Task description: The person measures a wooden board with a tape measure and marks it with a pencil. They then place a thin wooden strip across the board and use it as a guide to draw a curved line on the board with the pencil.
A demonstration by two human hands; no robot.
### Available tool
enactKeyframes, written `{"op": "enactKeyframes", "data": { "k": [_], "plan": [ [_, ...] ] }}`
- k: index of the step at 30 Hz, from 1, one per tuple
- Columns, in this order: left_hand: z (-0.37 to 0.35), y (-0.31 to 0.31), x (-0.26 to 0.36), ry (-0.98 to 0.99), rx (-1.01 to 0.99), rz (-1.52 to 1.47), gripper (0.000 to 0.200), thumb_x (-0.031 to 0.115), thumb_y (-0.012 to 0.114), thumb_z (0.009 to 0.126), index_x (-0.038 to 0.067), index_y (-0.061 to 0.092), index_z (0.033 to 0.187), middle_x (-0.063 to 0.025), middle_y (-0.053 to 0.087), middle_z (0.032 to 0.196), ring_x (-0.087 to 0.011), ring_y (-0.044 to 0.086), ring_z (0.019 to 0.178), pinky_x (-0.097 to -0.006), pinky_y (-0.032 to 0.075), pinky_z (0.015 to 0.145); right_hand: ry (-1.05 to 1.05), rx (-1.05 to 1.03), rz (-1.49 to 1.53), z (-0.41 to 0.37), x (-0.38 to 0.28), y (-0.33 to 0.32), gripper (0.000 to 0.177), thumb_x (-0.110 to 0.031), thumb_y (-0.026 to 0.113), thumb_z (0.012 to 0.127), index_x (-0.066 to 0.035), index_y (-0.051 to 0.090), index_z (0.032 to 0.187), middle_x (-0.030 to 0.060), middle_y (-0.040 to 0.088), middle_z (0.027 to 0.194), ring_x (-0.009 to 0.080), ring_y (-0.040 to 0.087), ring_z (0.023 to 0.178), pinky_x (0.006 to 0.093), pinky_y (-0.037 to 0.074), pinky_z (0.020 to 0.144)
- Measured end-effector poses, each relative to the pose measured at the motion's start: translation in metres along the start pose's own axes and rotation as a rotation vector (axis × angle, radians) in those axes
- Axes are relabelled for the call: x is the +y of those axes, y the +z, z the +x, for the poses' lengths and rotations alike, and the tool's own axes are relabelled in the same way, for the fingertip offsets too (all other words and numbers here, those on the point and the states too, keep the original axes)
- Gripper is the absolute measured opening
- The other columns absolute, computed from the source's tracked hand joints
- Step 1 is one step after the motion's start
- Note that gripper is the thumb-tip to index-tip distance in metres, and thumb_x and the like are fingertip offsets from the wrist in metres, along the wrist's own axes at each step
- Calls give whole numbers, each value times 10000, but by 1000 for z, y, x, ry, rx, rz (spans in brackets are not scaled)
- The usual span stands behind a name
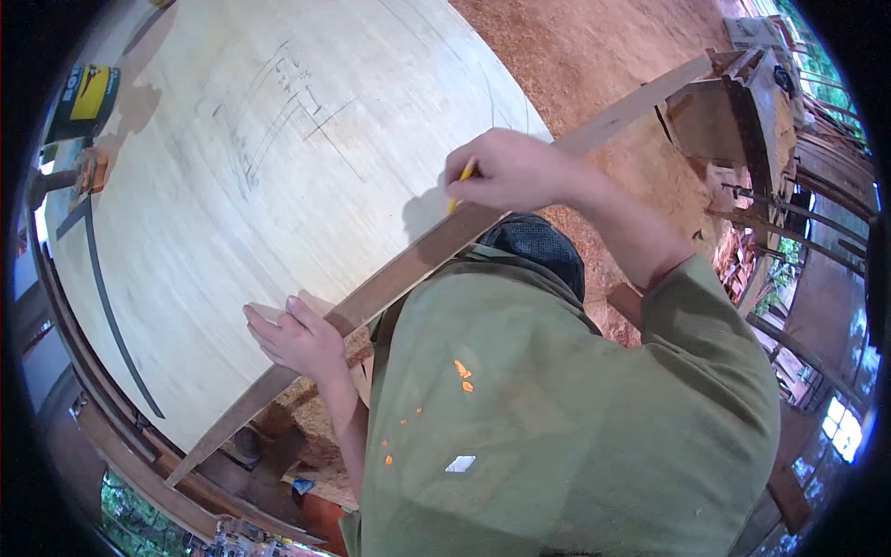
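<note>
A long wooden strip point(399, 278) lies diagonally along the near edge of a large pale board point(278, 167) that bears pencil lines and scribbles. My right hand point(509, 169) is closed round a yellow pencil point(454, 202), whose lower end is by the strip's far edge. Lower left, my left hand point(299, 339) rests across the strip and the board, fingers spread on the board's surface and the thumb side near the strip. Whether its palm grips the strip is hidden.
A metal square point(113, 306) lies on the board's left side. Behind it are a clamp-like tool point(85, 173) and a dark can with a yellow label point(91, 93). Wooden furniture point(719, 121) stands at the upper right on a sawdust-covered floor point(594, 46).
</note>
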State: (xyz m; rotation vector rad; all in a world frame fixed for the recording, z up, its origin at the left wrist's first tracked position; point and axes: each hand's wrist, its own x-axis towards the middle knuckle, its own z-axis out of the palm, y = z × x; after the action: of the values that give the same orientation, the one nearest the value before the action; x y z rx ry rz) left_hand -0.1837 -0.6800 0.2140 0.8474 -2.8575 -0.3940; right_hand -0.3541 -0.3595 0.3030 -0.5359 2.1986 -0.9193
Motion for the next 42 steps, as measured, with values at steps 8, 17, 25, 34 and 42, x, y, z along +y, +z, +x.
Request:
{"op": "enactKeyframes", "data": {
  "k": [8, 17, 25, 34, 42],
  "plan": [
    [1, 1, 0, 5, 22, -26, 638, 352, 490, 1034, -103, 375, 1466, -258, 386, 1540, -464, 386, 1384, -566, 315, 1136, 152, 13, 49, -14, 1, -9, 225, -217, 643, 943, -24, 726, 1027, 129, 736, 861, 229, 695, 772, 354, 541, 722],
    [2, 1, -2, 27, 20, -47, 659, 350, 508, 1033, -101, 350, 1487, -310, 384, 1515, -478, 407, 1361, -565, 335, 1117, 185, 71, 50, -30, 33, -33, 236, -226, 653, 947, -13, 715, 1026, 94, 723, 859, 182, 673, 803, 341, 532, 757],
    [0, 3, -3, 62, 20, -58, 685, 375, 487, 1042, -112, 332, 1497, -340, 361, 1517, -491, 374, 1384, -568, 319, 1138, 164, 96, 112, -32, 44, -35, 236, -230, 664, 935, -13, 716, 1012, 111, 723, 856, 193, 680, 801, 354, 537, 743],
    [-2, 1, 4, -29, -23, -4, 670, 359, 458, 1049, -111, 322, 1507, -328, 359, 1523, -489, 384, 1380, -569, 329, 1133, 197, 95, 91, -38, 45, -40, 292, -279, 654, 921, -11, 719, 1019, 137, 723, 870, 258, 695, 825, 383, 538, 773],
    [0, 13, -16, 41, 25, 78, 686, 401, 478, 1041, -107, 364, 1487, -263, 380, 1539, -447, 427, 1351, -530, 374, 1104, 322, 200, 103, -56, 74, -73, 289, -255, 638, 923, 4, 718, 1023, 104, 733, 861, 213, 710, 807, 358, 550, 759]
  ]
}}
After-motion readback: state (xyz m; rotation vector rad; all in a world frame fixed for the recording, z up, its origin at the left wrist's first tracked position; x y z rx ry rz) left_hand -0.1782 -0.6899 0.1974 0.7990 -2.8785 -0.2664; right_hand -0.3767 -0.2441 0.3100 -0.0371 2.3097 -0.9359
